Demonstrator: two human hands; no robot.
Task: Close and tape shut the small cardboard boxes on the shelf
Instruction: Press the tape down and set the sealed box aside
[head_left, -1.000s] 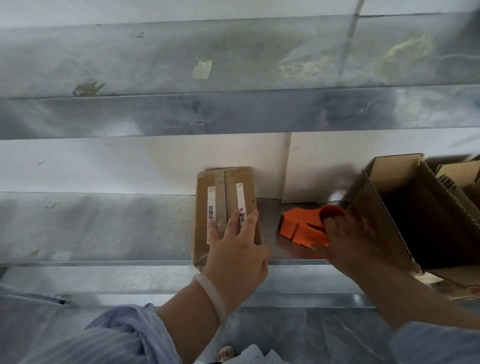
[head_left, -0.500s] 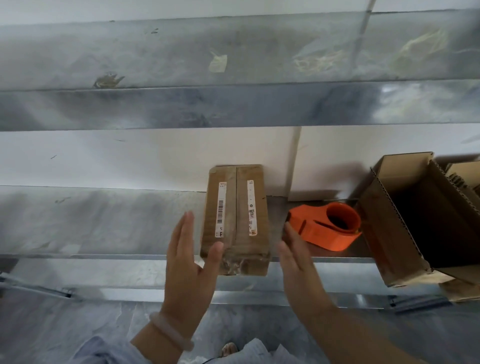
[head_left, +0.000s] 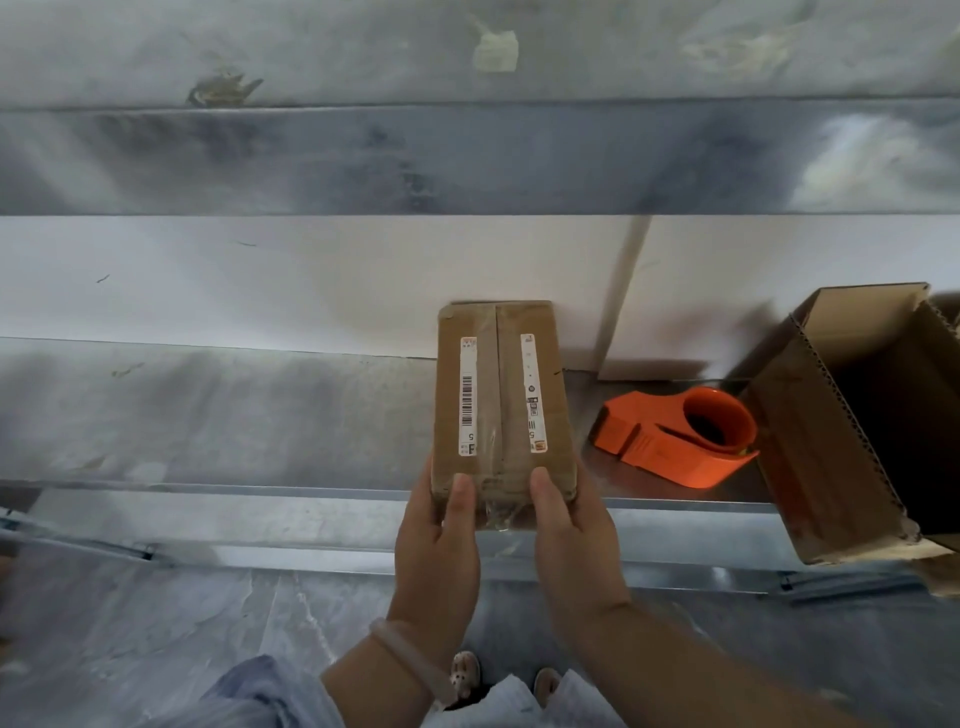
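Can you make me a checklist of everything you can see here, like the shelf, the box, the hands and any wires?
Surface: metal shelf, dull and scuffed.
Job's things: small taped box lying flat, near end over the shelf edge; orange tape dispenser beside it; open cardboard box on the right.
Clutter: tape scraps stuck on the upper shelf.
Grips: left hand and right hand hold the taped box's near end, thumbs on top.
Cables: nothing seen.
Surroundings: white wall behind; grey floor below.
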